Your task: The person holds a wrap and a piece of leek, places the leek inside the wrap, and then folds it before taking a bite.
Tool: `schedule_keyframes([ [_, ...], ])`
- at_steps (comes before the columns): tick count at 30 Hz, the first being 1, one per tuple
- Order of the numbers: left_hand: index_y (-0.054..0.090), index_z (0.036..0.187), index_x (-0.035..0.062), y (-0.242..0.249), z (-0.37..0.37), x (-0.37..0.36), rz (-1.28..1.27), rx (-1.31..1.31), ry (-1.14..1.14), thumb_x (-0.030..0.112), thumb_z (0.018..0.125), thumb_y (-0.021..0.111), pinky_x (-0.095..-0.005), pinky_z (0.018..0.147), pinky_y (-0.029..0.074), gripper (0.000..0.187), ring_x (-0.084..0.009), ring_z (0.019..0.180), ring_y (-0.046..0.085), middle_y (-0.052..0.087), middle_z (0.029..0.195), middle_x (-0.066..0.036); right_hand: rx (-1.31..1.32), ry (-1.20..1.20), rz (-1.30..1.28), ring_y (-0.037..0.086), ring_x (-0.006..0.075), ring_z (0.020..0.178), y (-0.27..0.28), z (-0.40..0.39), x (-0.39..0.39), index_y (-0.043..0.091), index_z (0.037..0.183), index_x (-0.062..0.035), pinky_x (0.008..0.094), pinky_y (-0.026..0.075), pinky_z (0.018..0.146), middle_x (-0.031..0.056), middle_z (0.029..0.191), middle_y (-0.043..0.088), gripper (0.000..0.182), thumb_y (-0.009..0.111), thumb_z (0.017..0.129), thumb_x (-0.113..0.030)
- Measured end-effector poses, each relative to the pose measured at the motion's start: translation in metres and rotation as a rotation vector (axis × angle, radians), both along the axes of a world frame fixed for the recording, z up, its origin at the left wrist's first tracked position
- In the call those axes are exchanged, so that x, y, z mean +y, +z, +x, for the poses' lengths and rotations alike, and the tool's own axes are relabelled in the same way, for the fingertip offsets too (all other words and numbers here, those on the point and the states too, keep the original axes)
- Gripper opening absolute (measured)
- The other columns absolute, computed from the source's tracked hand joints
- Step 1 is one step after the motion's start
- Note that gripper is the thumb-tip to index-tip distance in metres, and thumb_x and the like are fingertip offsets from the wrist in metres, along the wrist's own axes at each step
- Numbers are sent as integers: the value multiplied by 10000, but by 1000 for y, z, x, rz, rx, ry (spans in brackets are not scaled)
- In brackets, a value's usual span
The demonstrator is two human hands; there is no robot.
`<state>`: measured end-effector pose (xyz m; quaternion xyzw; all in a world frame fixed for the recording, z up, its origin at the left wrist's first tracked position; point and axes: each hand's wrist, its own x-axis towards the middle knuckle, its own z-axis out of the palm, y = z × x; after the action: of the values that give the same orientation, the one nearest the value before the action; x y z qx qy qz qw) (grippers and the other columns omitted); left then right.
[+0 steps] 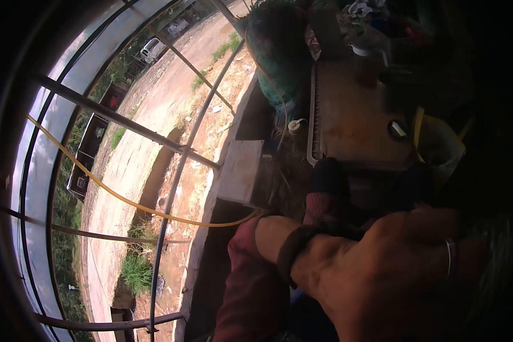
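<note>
My left hand [393,273] reaches in from the left across the lower right, with a dark band [293,253] on the wrist and a ring [451,257] on one finger. Its fingers look curled, but their tips are lost in deep shadow. Faint, clear strands [501,256] show just beyond the fingers; whether the hand grips them I cannot make out. Beside the wrist is reddish cloth [251,285]. My right hand does not show.
A brown board with a pale rim [353,114] lies ahead, with a small dark-and-white object [397,130] on it. Left of it stand a green mesh sack [273,62] and a pale box [239,171]. A yellow hose [119,196] crosses metal bars [176,171].
</note>
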<state>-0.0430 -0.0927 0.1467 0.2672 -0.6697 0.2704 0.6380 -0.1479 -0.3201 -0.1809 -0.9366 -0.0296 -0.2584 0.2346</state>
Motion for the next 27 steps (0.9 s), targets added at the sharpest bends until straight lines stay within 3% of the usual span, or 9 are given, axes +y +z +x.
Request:
schedule_keyframes([
  [4, 556, 597, 74, 0, 0, -1, 12, 6, 7, 169, 834, 573, -349, 464, 438, 256, -228, 585, 588, 608, 706, -72, -15, -3, 8, 545, 356, 1224, 1, 1, 1, 662, 920, -69, 487, 412, 1060, 129, 1236, 640, 100, 610, 870, -138],
  [7, 559, 602, 71, 1, -1, -4, 19, -2, 11, 172, 837, 573, -350, 468, 440, 257, -230, 588, 589, 607, 707, -73, -39, -7, -26, 545, 355, 1223, -35, 0, -12, 660, 934, -67, 486, 410, 1061, 132, 1234, 637, 97, 609, 872, -122],
  [10, 561, 608, 67, 0, 0, -4, 45, -6, 44, 176, 841, 573, -352, 472, 442, 258, -231, 592, 590, 606, 708, -75, -14, 22, -8, 575, 331, 1185, 6, 2, -4, 686, 949, -71, 462, 404, 1045, 105, 1216, 666, 139, 599, 898, -167],
  [19, 568, 623, 57, 1, 3, -4, 38, 17, 3, 187, 851, 572, -355, 485, 448, 262, -236, 603, 592, 604, 712, -79, 32, 13, -37, 553, 353, 1208, 3, -4, -7, 663, 952, -68, 484, 409, 1055, 127, 1228, 639, 107, 611, 881, -128],
  [22, 571, 629, 54, 1, 3, -2, 36, 22, -25, 190, 855, 572, -357, 489, 450, 264, -238, 607, 593, 603, 714, -81, 37, -9, -45, 549, 356, 1211, 27, -1, 6, 657, 955, -65, 488, 410, 1056, 133, 1230, 633, 103, 613, 881, -122],
  [27, 575, 637, 49, -1, 3, 2, 50, 32, -30, 196, 861, 572, -359, 496, 453, 268, -240, 613, 595, 601, 716, -83, -28, -34, -36, 558, 358, 1194, -5, -4, 3, 652, 956, -53, 489, 414, 1043, 143, 1212, 636, 114, 610, 904, -145],
])
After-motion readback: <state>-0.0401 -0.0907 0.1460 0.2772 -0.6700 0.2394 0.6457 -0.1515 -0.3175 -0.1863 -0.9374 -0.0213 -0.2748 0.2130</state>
